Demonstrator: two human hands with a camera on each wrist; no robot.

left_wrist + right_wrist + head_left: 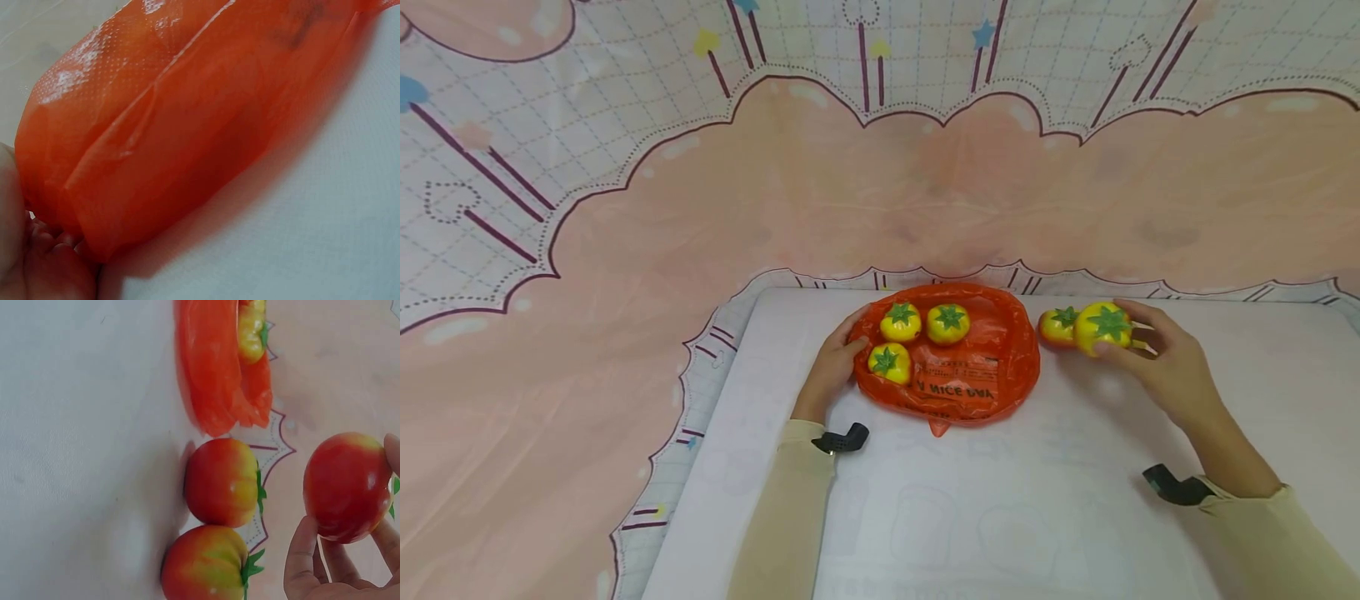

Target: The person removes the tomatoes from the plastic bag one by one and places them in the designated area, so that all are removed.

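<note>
Largest first: patterned cloth (880, 196) along the far side and down the left; white tabletop (940, 517) before it. Red bag (1017, 354), black print on its inside, sits open on the tabletop's far part. Left hand (829, 367) pinching the bag's left rim. Right hand (1176, 371) curled round a tomato (1103, 327), raised off the tabletop, right of the bag. Three tomatoes (948, 325), yellow-topped with green leaves, inside the bag toward its left and far side. Two more, redder flanks showing, on the tabletop just right of the bag; whether they touch, cannot tell.
</note>
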